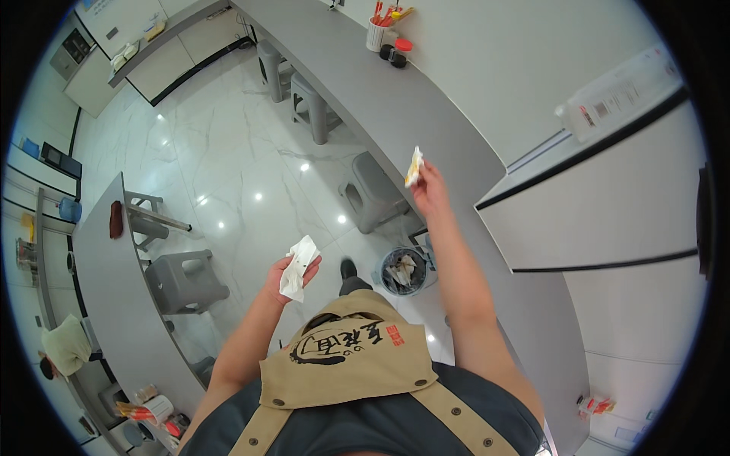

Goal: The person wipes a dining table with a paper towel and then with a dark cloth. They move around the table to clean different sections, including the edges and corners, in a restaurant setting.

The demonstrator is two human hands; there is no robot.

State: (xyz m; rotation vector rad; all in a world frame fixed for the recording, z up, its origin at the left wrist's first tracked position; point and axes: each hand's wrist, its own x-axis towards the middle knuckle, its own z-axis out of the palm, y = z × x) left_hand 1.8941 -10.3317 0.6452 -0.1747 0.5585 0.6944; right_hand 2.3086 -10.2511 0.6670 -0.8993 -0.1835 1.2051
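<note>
In my left hand (278,280) lies a crumpled white paper tissue (299,268) with a few small dark specks, held out over the tiled floor. My right hand (432,191) pinches a folded tissue (415,167) with yellow-orange stains, above the near edge of the long grey counter (456,137). Below and between my arms stands a round bin (404,271) with a dark liner, and used tissues (402,268) lie inside it. I wear a tan apron (348,365) bearing printed writing.
Grey plastic stools (373,191) stand along the counter. Another grey stool (185,282) is by the left table (102,268), which carries a dark brown item (116,219). A white chopstick holder (376,35) and condiment jars (397,52) sit against the wall. A clear plastic package (621,94) lies on a ledge.
</note>
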